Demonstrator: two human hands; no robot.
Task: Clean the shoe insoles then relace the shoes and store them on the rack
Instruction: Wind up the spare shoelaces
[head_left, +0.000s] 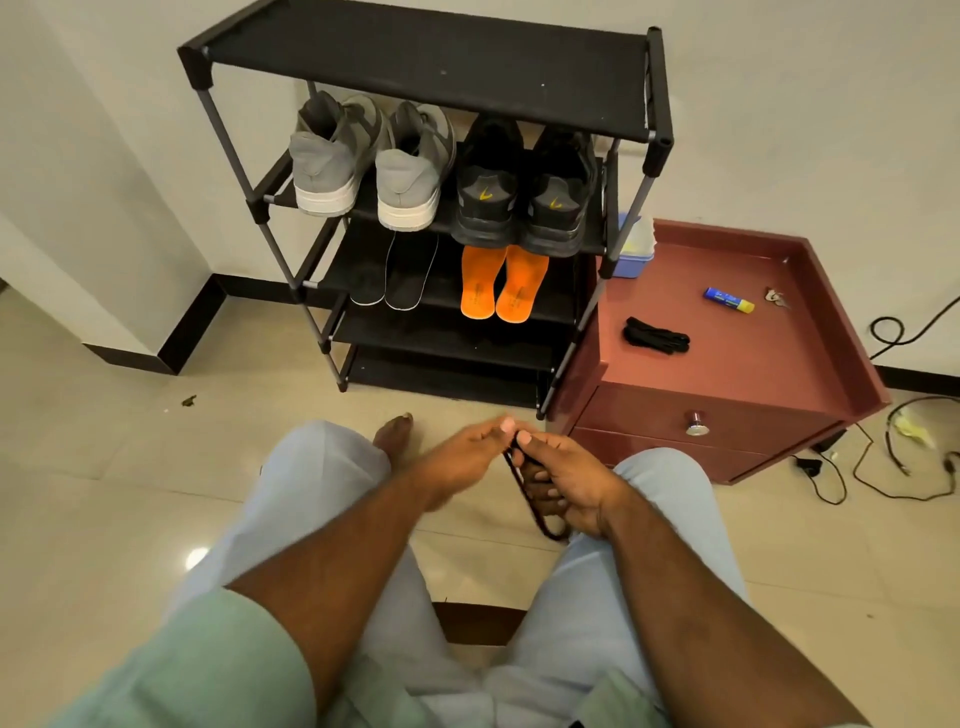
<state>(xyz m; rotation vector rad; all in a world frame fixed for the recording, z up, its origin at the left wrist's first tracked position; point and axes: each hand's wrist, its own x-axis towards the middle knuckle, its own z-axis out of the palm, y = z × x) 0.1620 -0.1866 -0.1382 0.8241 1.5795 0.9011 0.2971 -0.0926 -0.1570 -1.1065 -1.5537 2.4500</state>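
- We hold a dark shoelace (524, 488) between our knees, above the tiled floor (104, 467): our left hand (467, 452) pinches its upper end with thumb and forefinger pressed together, and our right hand (566, 483) has its fingers curled round the loop that hangs below.
- Straight ahead stands the black shoe rack (426, 67); grey sneakers (363, 161) and black sneakers (524, 192) sit heels outward on its second shelf.
- One shelf down lie dark insoles (395, 275) and orange insoles (504, 286), side by side.
- Just right of the rack, a maroon bedside cabinet (727, 405) carries a bundled black lace (655, 336), a blue and yellow tube (728, 300) and a blue box (631, 249).
- Cables (883, 467) trail across the floor by the wall.
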